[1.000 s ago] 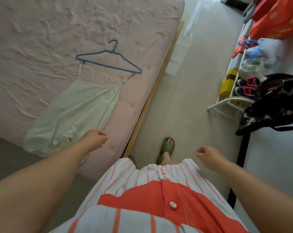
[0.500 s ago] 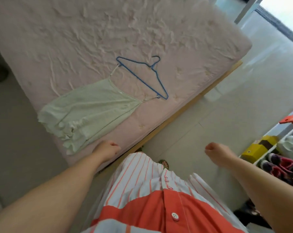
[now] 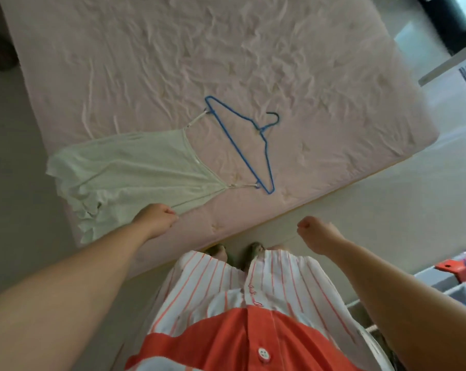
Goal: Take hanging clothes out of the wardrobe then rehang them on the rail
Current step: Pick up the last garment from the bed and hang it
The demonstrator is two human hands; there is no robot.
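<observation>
On the pink bed (image 3: 306, 62), near its front edge, a pale green slip dress (image 3: 135, 167) lies spread flat with both straps looped on a blue wire hanger (image 3: 242, 145), apparently laid there between wardrobe and rail so it stays smooth and ready to lift by the hook. Both hands are curled into loose fists holding nothing: the left hand (image 3: 156, 219) over the dress's near edge, the right hand (image 3: 316, 232) above the floor.
</observation>
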